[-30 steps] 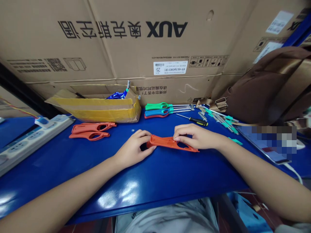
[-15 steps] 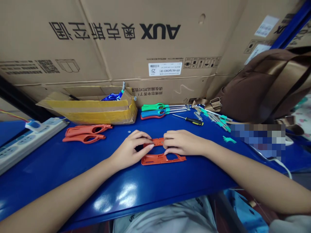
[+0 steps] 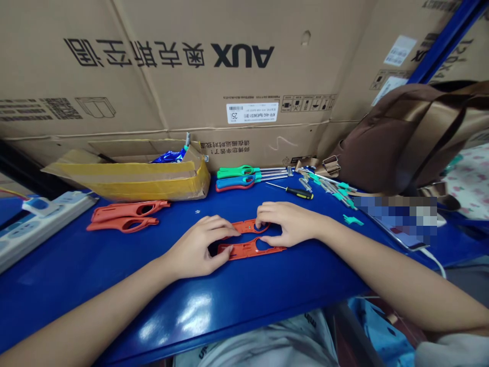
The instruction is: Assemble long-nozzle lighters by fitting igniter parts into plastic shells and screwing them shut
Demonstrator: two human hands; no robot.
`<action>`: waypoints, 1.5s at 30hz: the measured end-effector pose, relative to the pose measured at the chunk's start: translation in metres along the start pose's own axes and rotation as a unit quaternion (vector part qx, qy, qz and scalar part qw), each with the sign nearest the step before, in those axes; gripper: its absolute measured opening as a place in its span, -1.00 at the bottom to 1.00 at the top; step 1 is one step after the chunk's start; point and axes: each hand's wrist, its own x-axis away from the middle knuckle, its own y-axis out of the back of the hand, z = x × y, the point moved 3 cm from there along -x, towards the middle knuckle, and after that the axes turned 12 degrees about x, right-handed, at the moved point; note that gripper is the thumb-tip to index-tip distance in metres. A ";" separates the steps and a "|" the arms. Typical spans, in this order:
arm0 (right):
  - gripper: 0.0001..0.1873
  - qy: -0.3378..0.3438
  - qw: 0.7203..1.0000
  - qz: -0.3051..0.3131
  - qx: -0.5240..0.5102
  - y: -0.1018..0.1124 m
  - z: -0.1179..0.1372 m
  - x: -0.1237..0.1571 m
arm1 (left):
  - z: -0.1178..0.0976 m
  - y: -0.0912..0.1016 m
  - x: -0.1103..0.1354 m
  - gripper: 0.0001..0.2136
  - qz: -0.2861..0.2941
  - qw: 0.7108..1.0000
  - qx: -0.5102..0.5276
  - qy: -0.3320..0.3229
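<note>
Two orange lighter casing halves lie side by side on the blue table, inner faces up: the far half (image 3: 243, 227) and the near half (image 3: 244, 250). My left hand (image 3: 204, 244) spans their left ends, fingers on the far half and thumb on the near half. At their right ends, my right hand (image 3: 284, 224) curls its fingers over the far half's trigger loop while its thumb touches the near half. Both hands are partly closed around the pair. The fingers hide parts of the far half's two ends.
Two more orange casing pieces (image 3: 124, 216) lie at left, beside a power strip (image 3: 49, 219). Behind stands a taped cardboard box (image 3: 148, 181). Assembled lighters (image 3: 237, 178), a screwdriver (image 3: 300, 193), metal tubes with teal parts (image 3: 334, 188), a phone (image 3: 397, 229) and a brown bag (image 3: 385, 137) sit rightward.
The two casing halves are closer together. My left thumb has come down onto the near half, and my right fingers have shifted onto the far half's loop. The view has shifted slightly.
</note>
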 end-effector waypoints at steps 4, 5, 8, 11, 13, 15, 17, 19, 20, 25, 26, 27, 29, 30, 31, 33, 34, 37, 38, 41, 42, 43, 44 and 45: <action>-0.91 0.014 1.000 -0.012 0.008 0.000 0.001 -0.001 | 0.003 -0.002 -0.001 -0.78 -0.024 1.000 0.008 0.000; -0.92 0.018 1.000 -0.012 0.013 0.001 0.001 -0.001 | 0.003 -0.002 -0.002 -0.80 -0.028 1.000 0.009 0.000; -0.92 0.024 0.999 -0.008 0.020 0.001 0.002 -0.002 | 0.003 -0.002 -0.003 -0.81 -0.038 0.999 0.012 -0.007; -0.90 0.022 1.000 -0.004 0.021 0.001 0.002 -0.002 | 0.002 -0.001 -0.004 -0.81 -0.043 0.999 0.012 -0.015; -0.90 0.021 1.000 0.000 0.021 0.001 0.002 -0.002 | 0.001 -0.001 -0.004 -0.81 -0.042 0.999 0.013 -0.016; -0.90 0.020 1.000 0.003 0.020 0.001 0.001 -0.002 | 0.001 0.000 -0.004 -0.80 -0.040 0.999 0.013 -0.018; -0.90 0.019 1.000 0.002 0.019 0.002 0.001 -0.001 | 0.001 0.001 -0.004 -0.78 -0.041 0.999 0.013 -0.021; -0.90 0.019 1.000 0.000 0.020 0.003 0.001 -0.001 | 0.002 0.002 -0.004 -0.77 -0.040 0.999 0.012 -0.022; -0.90 0.019 1.000 -0.001 0.021 0.004 0.001 -0.001 | 0.002 0.002 -0.003 -0.76 -0.038 0.999 0.011 -0.019; -0.93 0.018 1.000 0.002 0.026 0.004 0.002 -0.001 | 0.002 0.001 -0.002 -0.76 -0.030 1.000 0.002 -0.004; -0.94 0.018 0.999 0.002 0.026 0.004 0.002 -0.002 | 0.002 0.001 -0.002 -0.76 -0.031 1.000 0.002 -0.004; -0.94 0.019 0.999 0.002 0.027 0.004 0.002 -0.002 | 0.003 0.000 -0.002 -0.77 -0.033 0.999 0.002 -0.005; -0.94 0.020 0.999 0.001 0.027 0.004 0.002 -0.002 | 0.004 0.000 -0.003 -0.79 -0.040 0.999 0.006 -0.008; -0.94 0.021 0.999 0.002 0.027 0.004 0.002 -0.001 | 0.004 0.000 -0.003 -0.80 -0.044 0.999 0.008 -0.010; -0.94 0.021 0.999 0.002 0.027 0.004 0.001 -0.001 | 0.005 0.000 -0.003 -0.81 -0.047 0.999 0.010 -0.011; -0.94 0.022 0.999 0.003 0.028 0.004 0.001 -0.001 | 0.006 0.000 -0.003 -0.81 -0.053 0.998 0.014 -0.015; -0.94 0.022 0.999 0.003 0.029 0.004 0.001 -0.001 | 0.006 0.000 -0.004 -0.82 -0.055 0.998 0.017 -0.017; -0.92 0.021 0.999 0.001 0.032 0.004 0.001 -0.001 | 0.007 0.001 -0.004 -0.83 -0.063 0.998 0.021 -0.025; -0.92 0.022 0.999 0.002 0.033 0.004 0.001 -0.001 | 0.008 0.001 -0.004 -0.83 -0.066 0.997 0.021 -0.026; -0.90 0.020 0.999 0.002 0.031 0.003 0.001 -0.001 | 0.010 0.002 -0.004 -0.84 -0.078 0.996 0.023 -0.027; -0.90 0.019 0.999 0.002 0.030 0.003 0.001 -0.001 | 0.010 0.002 -0.004 -0.84 -0.083 0.996 0.025 -0.026; -0.90 0.018 0.999 0.001 0.029 0.002 0.001 -0.001 | 0.011 0.002 -0.004 -0.85 -0.087 0.996 0.026 -0.026; -0.90 0.017 0.999 0.001 0.028 0.002 0.000 -0.001 | 0.011 0.002 -0.004 -0.85 -0.089 0.995 0.027 -0.028; -0.90 0.017 0.999 0.000 0.027 0.002 0.000 -0.001 | 0.011 0.002 -0.004 -0.86 -0.090 0.995 0.027 -0.030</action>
